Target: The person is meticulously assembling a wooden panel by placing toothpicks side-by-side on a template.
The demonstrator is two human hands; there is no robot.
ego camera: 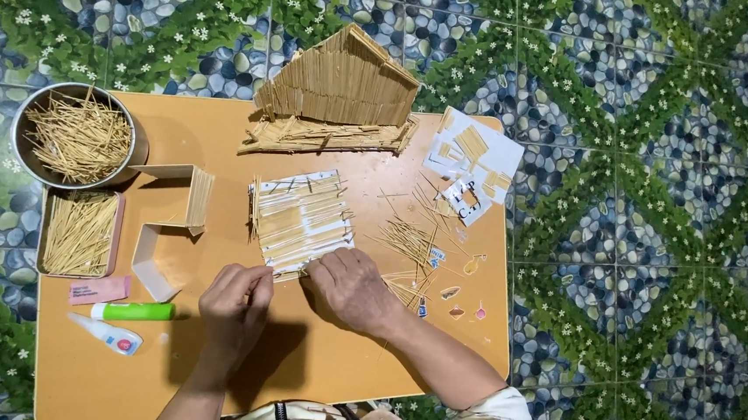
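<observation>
We are laying sticks onto the card panel (300, 221), which lies mid-tabletop (319, 364). Our right hand (353, 287) presses flat and open on the panel's near edge; our left hand (236, 301) pinches one stick. Next, we judge, that stick must sit flush beside the last row.

We note a matt, smooth orange table (292, 371) and a shiny metal bowl (19, 137). Pale wooden sticks (299, 218) cover white card; the stick house (343, 85) looks rough.
</observation>
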